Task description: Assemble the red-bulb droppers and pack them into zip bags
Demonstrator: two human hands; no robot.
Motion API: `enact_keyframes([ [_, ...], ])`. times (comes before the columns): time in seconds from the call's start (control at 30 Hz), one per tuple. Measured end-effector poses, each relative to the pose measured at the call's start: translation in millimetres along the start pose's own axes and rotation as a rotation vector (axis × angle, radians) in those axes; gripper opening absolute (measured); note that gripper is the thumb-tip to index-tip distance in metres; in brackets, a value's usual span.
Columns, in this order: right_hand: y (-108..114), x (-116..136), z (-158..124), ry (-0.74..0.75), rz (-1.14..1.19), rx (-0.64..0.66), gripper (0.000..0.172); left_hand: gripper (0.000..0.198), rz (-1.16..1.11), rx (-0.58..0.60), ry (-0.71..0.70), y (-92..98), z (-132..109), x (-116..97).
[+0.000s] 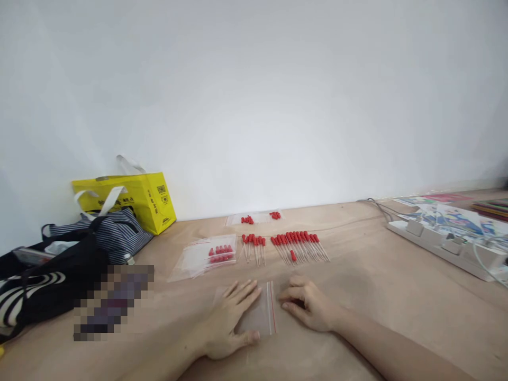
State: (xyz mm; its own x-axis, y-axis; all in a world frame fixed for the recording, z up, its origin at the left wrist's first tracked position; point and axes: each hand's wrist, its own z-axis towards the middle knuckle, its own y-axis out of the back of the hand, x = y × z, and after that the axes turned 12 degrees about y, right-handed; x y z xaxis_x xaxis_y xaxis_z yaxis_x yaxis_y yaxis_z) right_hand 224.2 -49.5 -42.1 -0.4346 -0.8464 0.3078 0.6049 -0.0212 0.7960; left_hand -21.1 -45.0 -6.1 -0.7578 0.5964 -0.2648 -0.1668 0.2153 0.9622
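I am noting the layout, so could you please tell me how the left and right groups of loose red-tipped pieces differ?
The left group has fewer pieces and is narrower than the right group. The right group has one red tip well in front of its row; the left group shows none. The left group lies closer to the clear bags at left than the right group does. Both lie on the table.

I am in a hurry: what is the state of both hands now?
Left hand: open, fingers spread, flat on the clear bag.
Right hand: loosely curled beside the bag's red-striped end; whether it holds anything cannot be told.
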Motion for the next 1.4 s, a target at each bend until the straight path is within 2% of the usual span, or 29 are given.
enact_keyframes([
  [0.13, -1.3, 0.1, 1.1, 0.077, -0.010, 0.014, 0.016, 0.071, 0.004, 0.000, 0.062, -9.0, 6.5, -7.9],
  [0.37, -1.0, -1.6, 0.5, 0.102, -0.015, -0.092, 0.015, 0.078, -0.057, -0.034, 0.116, -14.7, 15.4, -18.7],
  [0.57, 4.3, 3.2, 4.0, 0.212, 0.076, 0.034, 0.021, 0.079, -0.090, -0.052, 0.105, -19.6, 15.4, -14.3],
  [0.77, 12.9, 4.1, 8.0, 0.271, 0.136, 0.084, 0.039, 0.076, -0.103, -0.056, 0.092, -17.9, 16.5, -16.5],
  [0.9, 16.4, 5.7, 11.0, 0.297, 0.111, 0.213, 0.057, 0.074, -0.116, -0.070, 0.080, -17.9, 16.4, -16.5],
  [1.0, 18.0, 5.3, 12.2, 0.324, 0.098, 0.267, 0.061, 0.071, -0.143, -0.069, 0.077, -17.9, 15.8, -12.5],
  [1.17, 20.9, 5.2, 10.7, 0.283, 0.117, 0.239, 0.062, 0.061, -0.214, -0.054, 0.168, -14.2, 10.9, -1.8],
  [1.3, 19.7, -0.7, 5.9, 0.169, 0.184, 0.170, 0.039, 0.055, -0.230, -0.111, 0.144, -11.2, 8.3, -1.0],
  [1.4, 19.0, -17.2, 4.5, -0.034, 0.129, 0.025, 0.029, 0.055, -0.215, -0.118, 0.157, -10.9, 8.8, -4.2],
])
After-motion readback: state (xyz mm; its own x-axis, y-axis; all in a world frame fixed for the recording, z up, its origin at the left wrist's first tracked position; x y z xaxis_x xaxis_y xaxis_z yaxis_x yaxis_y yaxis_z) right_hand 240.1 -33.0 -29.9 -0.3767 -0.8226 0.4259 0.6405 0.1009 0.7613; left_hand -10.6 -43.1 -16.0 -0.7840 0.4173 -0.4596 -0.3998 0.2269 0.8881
